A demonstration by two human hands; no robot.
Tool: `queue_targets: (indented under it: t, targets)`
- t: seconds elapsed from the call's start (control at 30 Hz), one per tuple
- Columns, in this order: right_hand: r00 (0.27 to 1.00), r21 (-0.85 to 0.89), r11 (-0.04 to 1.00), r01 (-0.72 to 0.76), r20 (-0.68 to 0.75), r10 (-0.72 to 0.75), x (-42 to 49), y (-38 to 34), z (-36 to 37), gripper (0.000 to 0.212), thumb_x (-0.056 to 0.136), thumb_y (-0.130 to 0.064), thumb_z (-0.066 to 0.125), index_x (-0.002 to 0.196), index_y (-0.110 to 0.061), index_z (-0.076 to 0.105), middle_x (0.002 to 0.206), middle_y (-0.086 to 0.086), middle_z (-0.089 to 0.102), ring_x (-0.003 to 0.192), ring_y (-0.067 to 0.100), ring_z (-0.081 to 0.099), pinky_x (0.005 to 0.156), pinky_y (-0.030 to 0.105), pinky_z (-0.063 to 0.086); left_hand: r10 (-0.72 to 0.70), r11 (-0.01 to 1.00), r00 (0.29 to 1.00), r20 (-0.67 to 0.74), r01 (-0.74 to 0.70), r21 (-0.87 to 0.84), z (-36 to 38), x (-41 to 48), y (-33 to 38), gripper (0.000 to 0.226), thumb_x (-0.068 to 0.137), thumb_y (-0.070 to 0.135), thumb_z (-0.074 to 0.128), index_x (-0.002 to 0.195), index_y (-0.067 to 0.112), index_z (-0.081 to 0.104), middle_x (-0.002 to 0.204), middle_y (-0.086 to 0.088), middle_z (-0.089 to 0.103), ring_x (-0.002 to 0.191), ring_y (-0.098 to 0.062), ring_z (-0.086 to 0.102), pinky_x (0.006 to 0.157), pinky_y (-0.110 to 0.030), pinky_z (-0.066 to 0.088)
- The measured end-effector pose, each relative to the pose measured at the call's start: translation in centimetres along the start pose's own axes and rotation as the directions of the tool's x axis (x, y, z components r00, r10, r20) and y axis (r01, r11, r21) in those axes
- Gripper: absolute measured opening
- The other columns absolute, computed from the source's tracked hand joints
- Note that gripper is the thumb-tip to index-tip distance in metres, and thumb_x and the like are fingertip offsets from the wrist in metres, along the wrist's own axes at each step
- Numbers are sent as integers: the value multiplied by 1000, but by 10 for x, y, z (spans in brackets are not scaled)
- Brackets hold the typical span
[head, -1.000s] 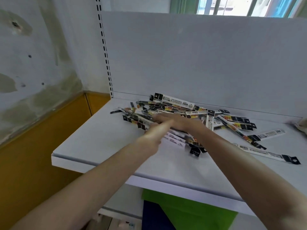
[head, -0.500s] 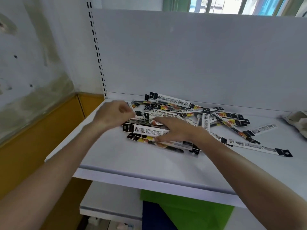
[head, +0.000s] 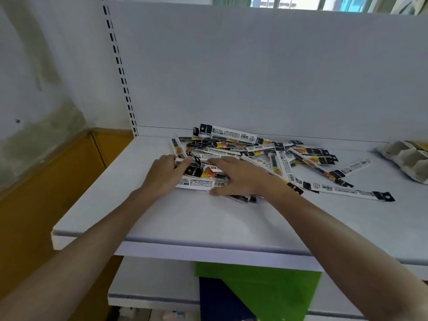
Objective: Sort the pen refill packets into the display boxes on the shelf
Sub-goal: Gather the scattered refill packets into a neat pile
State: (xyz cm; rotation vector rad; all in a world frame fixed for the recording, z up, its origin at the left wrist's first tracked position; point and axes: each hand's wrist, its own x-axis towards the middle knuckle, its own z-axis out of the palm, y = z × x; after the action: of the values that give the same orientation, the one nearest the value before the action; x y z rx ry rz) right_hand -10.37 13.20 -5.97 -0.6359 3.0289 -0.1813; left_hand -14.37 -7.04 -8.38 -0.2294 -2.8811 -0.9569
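A loose pile of pen refill packets (head: 266, 148), long black-and-white sleeves with orange print, lies on the white shelf (head: 208, 223) near the back panel. One lone packet (head: 352, 193) stretches out to the right. My left hand (head: 163, 176) curls its fingers over the left ends of the nearest packets. My right hand (head: 240, 178) lies flat with spread fingers on the same small bundle (head: 201, 181), thumb at its near edge. No display boxes are in view.
A grey moulded pulp tray (head: 407, 158) sits at the shelf's right end. A slotted upright (head: 120, 70) runs up the back left corner. Below are a lower shelf (head: 150, 286) and a green and blue box (head: 254, 293). A yellow panel (head: 46, 181) stands to the left.
My left hand moved from the pile's left side onto the ends of the near packets. My right hand stayed pressed on the bundle. The camera drew closer to the shelf.
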Motion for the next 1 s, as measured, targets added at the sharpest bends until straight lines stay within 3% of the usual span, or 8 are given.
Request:
queue_targets:
  t: [0.13, 0.23, 0.37, 0.5, 0.67, 0.8, 0.9, 1.0]
  targets:
    - [997, 30, 997, -72, -10, 72, -10, 9, -2, 87, 77, -73, 41, 147, -31, 12, 156, -2, 14, 141, 19, 17, 113, 51, 17, 274, 940, 922, -273, -198, 276, -9, -8, 14, 66, 84, 54, 53, 127, 5, 47, 134, -16, 45, 125, -32, 37, 101, -43, 31]
    - [952, 330, 933, -145, -210, 222, -28, 32, -20, 55, 92, -53, 39, 139, -25, 37, 145, 1, 39, 131, 19, 36, 107, 41, 29, 541, 804, 827, 151, -562, 193, -12, -13, 45, 103, 65, 85, 34, 143, 17, 31, 152, -5, 24, 141, -22, 14, 114, -41, 12]
    - [811, 334, 833, -440, -249, 529, -67, 97, -41, 19, 82, -12, 52, 95, -18, 63, 108, 5, 65, 97, 20, 57, 88, 33, 47, 515, 650, 668, 538, -713, 263, 25, -14, 65, 115, 52, 94, 26, 147, 33, 7, 157, 6, 4, 144, -13, -1, 115, -41, -5]
    - [749, 143, 735, -663, 107, 654, -116, 140, -35, 29, 82, -7, 51, 106, -18, 63, 113, 1, 56, 111, 23, 52, 88, 23, 38, 538, 657, 679, 499, -709, 256, 45, -8, 72, 124, 42, 99, 16, 146, 32, 14, 155, 6, 17, 140, -15, 17, 114, -40, 10]
    - [757, 216, 752, -622, -81, 649, -136, 155, -21, 24, 78, -5, 60, 98, -16, 64, 104, 9, 62, 83, 21, 53, 64, 23, 38, 556, 661, 689, 465, -705, 256, 40, 0, 80, 120, 48, 91, 27, 147, 24, 13, 147, 3, 32, 131, -17, 30, 108, -36, 25]
    - [680, 369, 724, -583, -265, 683, -112, 141, -20, 10, 84, -11, 58, 93, -10, 61, 90, 8, 57, 80, 22, 49, 62, 27, 33, 546, 602, 707, 450, -704, 376, 32, 5, 73, 135, 36, 101, 11, 148, 24, 11, 155, -1, 8, 142, -20, 7, 115, -41, 4]
    - [703, 503, 653, -566, -118, 701, -75, 115, -15, 39, 89, -39, 56, 84, -1, 60, 78, 8, 56, 72, 24, 56, 70, 34, 48, 378, 713, 760, 528, -603, 358, 28, 9, 68, 135, 37, 100, 19, 148, 26, -2, 157, -2, -12, 144, -22, -2, 115, -43, 0]
    - [714, 368, 677, -637, -50, 698, -44, 97, -13, 43, 84, -43, 61, 61, -10, 45, 58, 4, 45, 52, 17, 43, 52, 27, 36, 343, 709, 778, 527, -582, 399, 28, 9, 67, 137, 35, 100, 16, 148, 24, -2, 157, -3, 9, 141, -23, 13, 113, -44, 13]
